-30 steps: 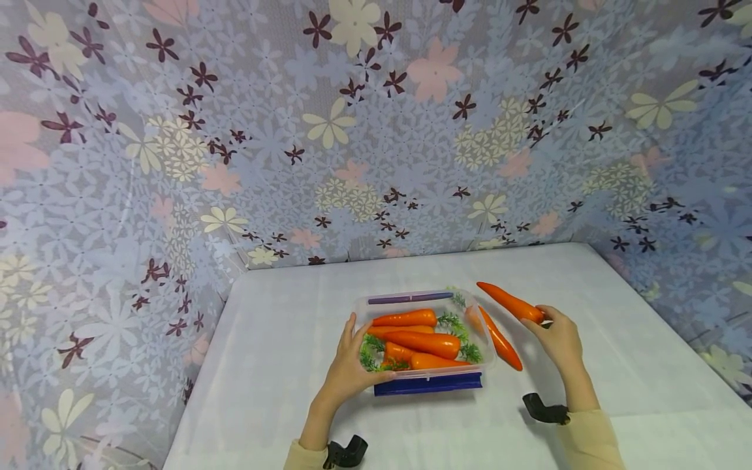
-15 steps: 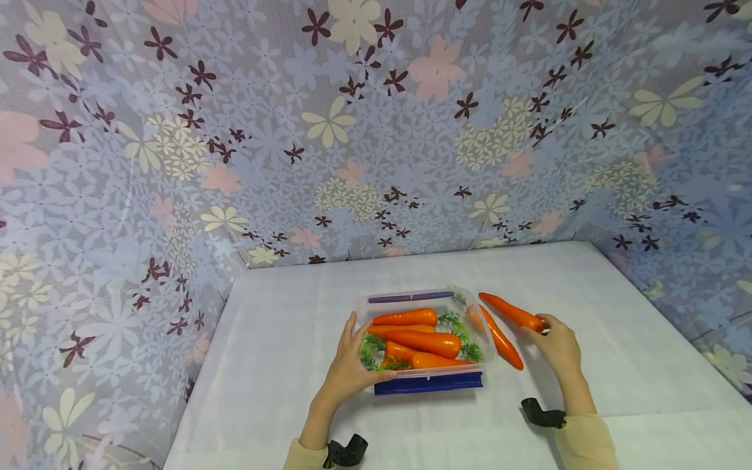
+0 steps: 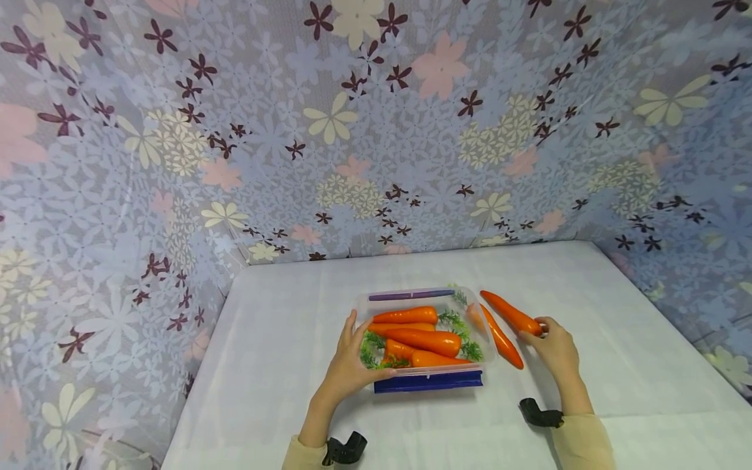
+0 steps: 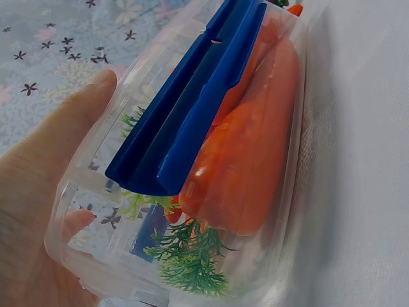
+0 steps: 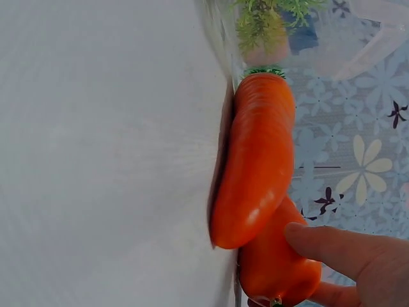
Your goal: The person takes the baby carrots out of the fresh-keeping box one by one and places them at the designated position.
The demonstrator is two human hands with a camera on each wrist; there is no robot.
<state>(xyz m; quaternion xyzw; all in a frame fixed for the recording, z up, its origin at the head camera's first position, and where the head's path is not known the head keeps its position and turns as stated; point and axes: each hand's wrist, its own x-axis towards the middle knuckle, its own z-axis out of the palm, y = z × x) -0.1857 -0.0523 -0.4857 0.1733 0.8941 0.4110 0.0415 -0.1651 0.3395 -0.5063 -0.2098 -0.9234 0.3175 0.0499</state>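
On the white cloth, left hand (image 3: 346,372) grips the clear plastic box (image 3: 424,339); right hand (image 3: 555,349) pinches a glossy tapered carrot (image 3: 512,313).

We find nothing to read here — no words, numbers, brand marks or signs. The clear plastic box (image 3: 424,297) in the lower middle of the head view bears no label we can make out, its blue clip (image 4: 185,115) is plain, and the wall covering (image 3: 352,130) behind carries only flowers — no lettering.
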